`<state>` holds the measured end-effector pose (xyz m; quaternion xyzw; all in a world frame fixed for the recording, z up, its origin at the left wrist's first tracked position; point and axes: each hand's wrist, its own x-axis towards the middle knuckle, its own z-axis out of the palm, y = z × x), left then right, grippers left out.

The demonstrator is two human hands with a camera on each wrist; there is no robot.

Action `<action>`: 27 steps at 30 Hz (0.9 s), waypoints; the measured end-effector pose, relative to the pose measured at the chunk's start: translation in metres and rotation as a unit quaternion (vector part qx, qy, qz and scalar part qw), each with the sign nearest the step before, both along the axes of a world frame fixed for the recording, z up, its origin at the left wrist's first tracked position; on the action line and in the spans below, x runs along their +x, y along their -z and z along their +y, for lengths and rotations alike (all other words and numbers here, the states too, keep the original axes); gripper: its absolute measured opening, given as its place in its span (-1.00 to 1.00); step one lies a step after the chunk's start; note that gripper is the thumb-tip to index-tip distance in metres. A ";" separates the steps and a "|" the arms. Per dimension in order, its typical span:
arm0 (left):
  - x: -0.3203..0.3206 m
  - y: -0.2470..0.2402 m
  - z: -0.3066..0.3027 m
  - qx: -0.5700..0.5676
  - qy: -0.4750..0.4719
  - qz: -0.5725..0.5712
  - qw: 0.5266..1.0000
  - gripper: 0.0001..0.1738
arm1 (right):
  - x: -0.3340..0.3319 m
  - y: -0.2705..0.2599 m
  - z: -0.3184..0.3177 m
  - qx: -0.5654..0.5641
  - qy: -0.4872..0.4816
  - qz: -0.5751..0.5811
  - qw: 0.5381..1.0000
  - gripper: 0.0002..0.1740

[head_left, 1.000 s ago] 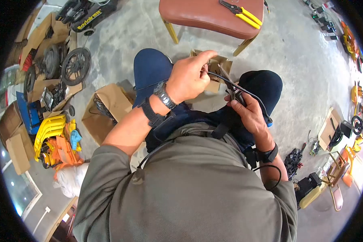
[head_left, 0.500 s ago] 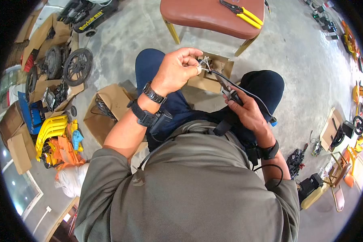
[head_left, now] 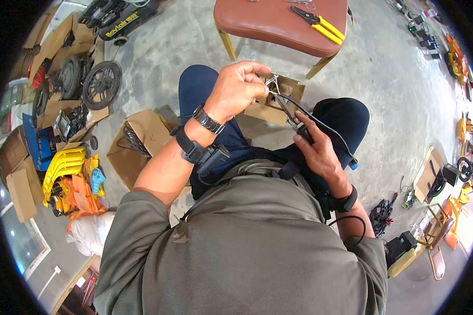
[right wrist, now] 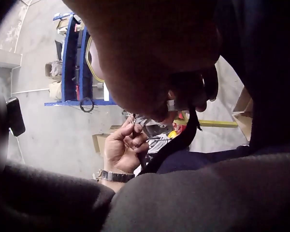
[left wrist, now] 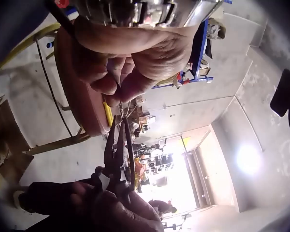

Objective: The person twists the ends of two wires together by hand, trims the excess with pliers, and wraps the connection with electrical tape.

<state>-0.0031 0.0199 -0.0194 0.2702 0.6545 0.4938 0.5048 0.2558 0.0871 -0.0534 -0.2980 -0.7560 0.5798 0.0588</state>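
Left hand (head_left: 236, 92) pinched the bare wire ends (head_left: 271, 84) while the right hand (head_left: 318, 152) gripped pliers (head_left: 291, 116), seemingly mid-stripping the cable (head_left: 331, 131); next called for a steady pull

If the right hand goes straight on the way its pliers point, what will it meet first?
Probably the wire ends pinched by the left hand. The pliers in the right hand point at those fingertips, though depth is hard to judge.

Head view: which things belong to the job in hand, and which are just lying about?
In hand: left hand pinching wire ends of black cable; right hand gripping dark pliers.
Lying about: yellow-handled pliers on stool, wheel, cardboard box.
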 end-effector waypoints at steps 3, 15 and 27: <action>0.001 0.005 0.001 0.000 -0.011 -0.017 1.000 -0.58 | -0.003 0.005 0.000 0.027 -0.001 0.018 0.999 -0.39; 0.004 0.013 -0.002 0.026 -0.016 0.021 0.999 -0.60 | -0.008 0.007 -0.005 0.069 0.015 0.025 0.997 -0.38; 0.010 -0.013 -0.001 -0.009 -0.057 -0.048 0.997 -0.61 | -0.013 0.020 -0.001 0.158 0.001 0.053 0.986 -0.32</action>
